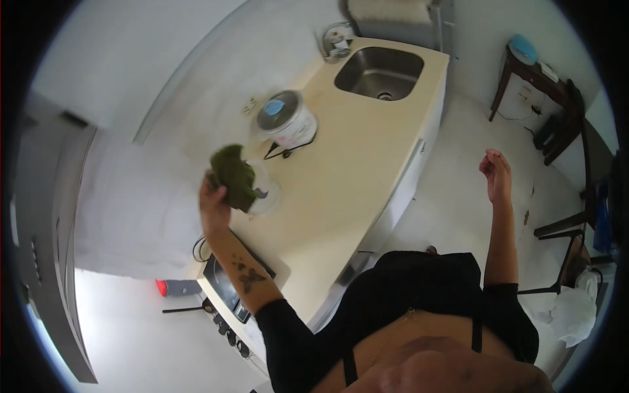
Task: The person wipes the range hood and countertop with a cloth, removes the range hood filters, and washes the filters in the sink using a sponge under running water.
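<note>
Grasps green cloth (234, 178) in left hand (215, 205), raised by clear container (268, 198) on cream countertop (334, 183). Beyond container, rice cooker (293, 126); at far end, steel sink (380, 73). Holds right hand (498, 174) released, fingers half-curled, over floor (449, 196).

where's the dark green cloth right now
In the head view, the dark green cloth is in the left hand, over the left side of the cream countertop, below the round white cooker.
</note>
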Available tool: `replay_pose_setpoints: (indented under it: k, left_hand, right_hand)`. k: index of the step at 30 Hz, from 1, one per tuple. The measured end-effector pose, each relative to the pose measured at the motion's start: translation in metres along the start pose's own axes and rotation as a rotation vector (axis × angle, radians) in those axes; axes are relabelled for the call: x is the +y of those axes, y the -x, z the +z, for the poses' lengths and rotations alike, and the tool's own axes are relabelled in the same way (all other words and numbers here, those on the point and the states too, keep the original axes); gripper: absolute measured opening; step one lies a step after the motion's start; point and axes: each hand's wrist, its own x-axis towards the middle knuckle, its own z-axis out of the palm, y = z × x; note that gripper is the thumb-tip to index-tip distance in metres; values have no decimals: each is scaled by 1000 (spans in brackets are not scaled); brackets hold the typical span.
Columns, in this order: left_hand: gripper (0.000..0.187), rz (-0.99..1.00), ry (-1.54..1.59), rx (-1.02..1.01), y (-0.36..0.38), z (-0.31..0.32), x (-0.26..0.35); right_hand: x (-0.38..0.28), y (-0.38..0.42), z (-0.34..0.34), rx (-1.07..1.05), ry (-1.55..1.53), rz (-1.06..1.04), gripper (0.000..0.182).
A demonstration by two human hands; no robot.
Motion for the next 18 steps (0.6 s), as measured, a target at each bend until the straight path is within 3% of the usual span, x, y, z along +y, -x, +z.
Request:
replay_pose_setpoints:
  k: [5,10,15,18]
  left_hand:
    - [45,-218,255,45,-2,59,-143]
    - [42,-359,478,240,-25,130,-266]
    - [42,-331,454,205,-99,175,-333]
    - [41,-250,525,305,-159,182,-390]
  right_hand:
    - [-20,-62,-51,-65,72,67,12]
    - [-8,-122,-30,-281,296,261,14]
    - [17,-202,20,-648,474,349,18]
    - [19,-255,53,-827,609,332,19]
